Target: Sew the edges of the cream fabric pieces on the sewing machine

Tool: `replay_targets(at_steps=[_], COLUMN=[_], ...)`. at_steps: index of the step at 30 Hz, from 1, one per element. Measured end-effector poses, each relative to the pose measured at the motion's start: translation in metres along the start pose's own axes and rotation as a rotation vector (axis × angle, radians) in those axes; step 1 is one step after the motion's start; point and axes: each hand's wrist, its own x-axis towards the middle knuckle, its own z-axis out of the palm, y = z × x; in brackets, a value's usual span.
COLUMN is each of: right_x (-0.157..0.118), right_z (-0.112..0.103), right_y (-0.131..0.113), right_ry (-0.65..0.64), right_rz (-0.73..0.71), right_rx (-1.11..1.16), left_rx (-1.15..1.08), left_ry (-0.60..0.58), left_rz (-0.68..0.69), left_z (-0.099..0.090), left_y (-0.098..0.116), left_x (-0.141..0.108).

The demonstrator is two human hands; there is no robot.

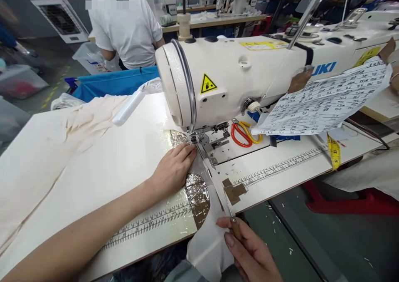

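Note:
A white sewing machine (224, 78) stands on the worktable. A strip of pale, thin fabric (205, 240) runs from its needle area (195, 136) down over the table's front edge. My left hand (174, 167) lies flat on the fabric and table, fingertips just in front of the presser foot. In my right hand (252, 248) is a thin metal awl (235, 228) with a wooden handle, its tip pointing up along the fabric's right edge. Clear tape over brown material (198, 199) covers the table beside my left hand.
Red-and-yellow-handled scissors (241, 134) lie by the machine bed. A handwritten sheet (321, 101) hangs from the machine, near a yellow tape measure (334, 151). Pale fabric (84, 119) spreads over the table's left side. A person in white (124, 28) is beyond a blue cloth bin (115, 84).

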Motion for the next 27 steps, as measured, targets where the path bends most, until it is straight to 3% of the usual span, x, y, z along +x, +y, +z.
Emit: replay_targets(at_steps=[2, 4, 8, 15, 23, 27], right_x=[-0.001, 0.002, 0.014, 0.025, 0.043, 0.051], right_z=[-0.003, -0.006, -0.006, -0.004, -0.008, -0.006], right_y=[-0.003, -0.008, -0.02, -0.024, -0.03, -0.037], right_ry=[0.005, 0.01, 0.007, 0.041, -0.074, -0.112], right_rz=[0.137, 0.171, 0.114, 0.018, -0.114, -0.14], right_rx=[0.037, -0.011, -0.063, -0.116, -0.242, -0.292], left_rx=[0.039, 0.072, 0.09, -0.127, 0.037, -0.051], left_ry=[0.015, 0.016, 0.016, 0.092, 0.112, 0.205], left_rz=[-0.007, -0.015, -0.03, 0.032, -0.004, 0.053], left_z=[-0.001, -0.001, -0.002, 0.001, 0.004, 0.003], left_y=[0.003, 0.005, 0.003, -0.009, -0.006, -0.008], left_x=[0.003, 0.007, 0.012, 0.006, 0.009, 0.008])
